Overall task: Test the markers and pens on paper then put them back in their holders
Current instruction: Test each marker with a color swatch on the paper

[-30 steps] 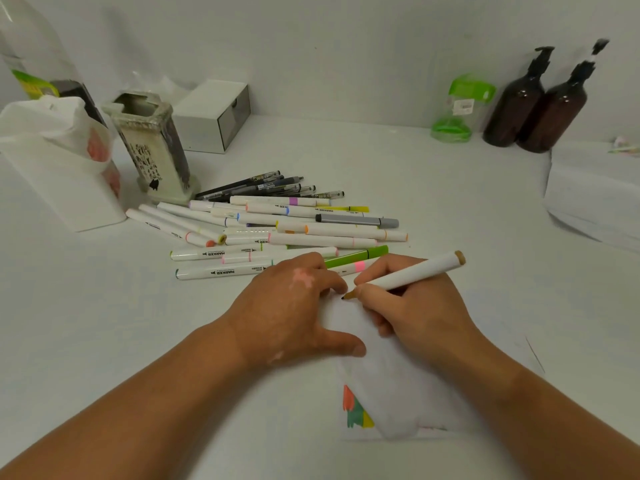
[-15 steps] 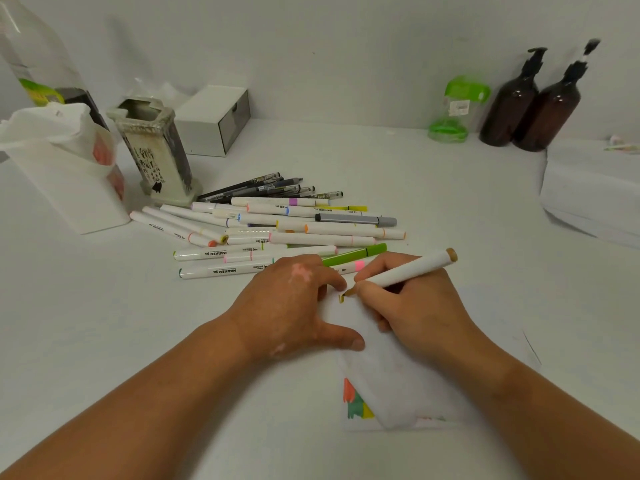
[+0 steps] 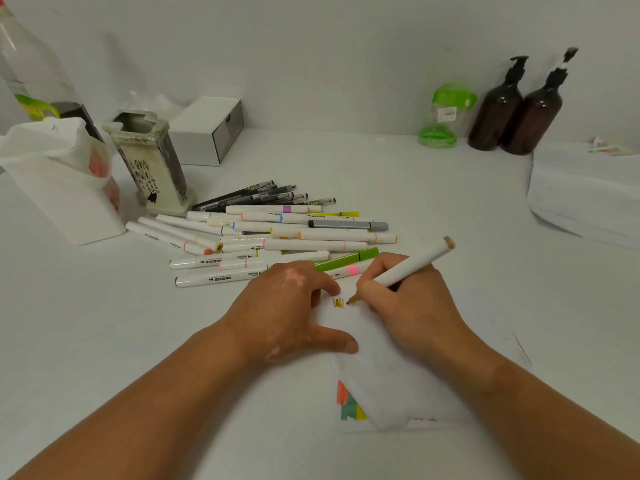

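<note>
- Nearby, two bare forearms reach in from the near edge over a white table (image 3: 104,341).
- A sheet of paper (image 3: 398,375) lies under both hands. Its near left corner carries orange, green and yellow swatches (image 3: 348,401).
- The left hand (image 3: 287,313) lies flat on the paper's left side, fingers straight, thumb spread wide.
- The right hand (image 3: 412,306) pinches a white marker (image 3: 412,263) between thumb and fingers. The barrel tilts up and away to the right, with a brown end on top.
- The marker's brown tip is at the paper; actual contact cannot be told. A small ochre scribble (image 3: 338,302) sits just left of it, between the hands.
- Just beyond the hands, a loose pile of markers (image 3: 294,233) lies flat. Most have white barrels with colour bands; one is green, one grey.
- Black pens (image 3: 263,195) fan out at the back of the pile.
- Far left, a square ceramic holder (image 3: 152,168) stands upright; left of it is a white holder (image 3: 65,192) with a plastic bag in it.
- By the wall are a white box (image 3: 207,129), a green container (image 3: 443,116) and two brown pump bottles (image 3: 495,112) side by side.
- Far right lies a stack of white sheets (image 3: 585,195).
</note>
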A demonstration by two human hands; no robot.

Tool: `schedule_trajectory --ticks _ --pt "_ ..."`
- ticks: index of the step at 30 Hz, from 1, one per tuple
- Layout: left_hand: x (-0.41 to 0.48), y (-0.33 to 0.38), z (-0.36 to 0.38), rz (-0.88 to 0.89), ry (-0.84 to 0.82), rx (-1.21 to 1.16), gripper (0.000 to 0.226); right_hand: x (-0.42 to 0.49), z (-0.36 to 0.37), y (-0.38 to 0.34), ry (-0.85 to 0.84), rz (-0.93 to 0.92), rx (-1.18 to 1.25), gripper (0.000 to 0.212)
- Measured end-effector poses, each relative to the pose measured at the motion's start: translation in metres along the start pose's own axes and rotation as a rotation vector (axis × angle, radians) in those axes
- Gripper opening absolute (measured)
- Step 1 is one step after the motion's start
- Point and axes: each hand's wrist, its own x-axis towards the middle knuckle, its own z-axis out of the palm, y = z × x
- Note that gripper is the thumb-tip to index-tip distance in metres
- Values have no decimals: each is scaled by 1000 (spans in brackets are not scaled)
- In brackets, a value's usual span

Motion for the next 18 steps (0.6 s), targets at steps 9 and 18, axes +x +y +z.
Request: schedule_trajectory --ticks 9,18 --pt "0 -5 -3 -60 377 -605 18 3 -27 5 52 117 707 21" --pt "5 -5 5 -62 273 -1001 42 3 -29 5 14 55 851 4"
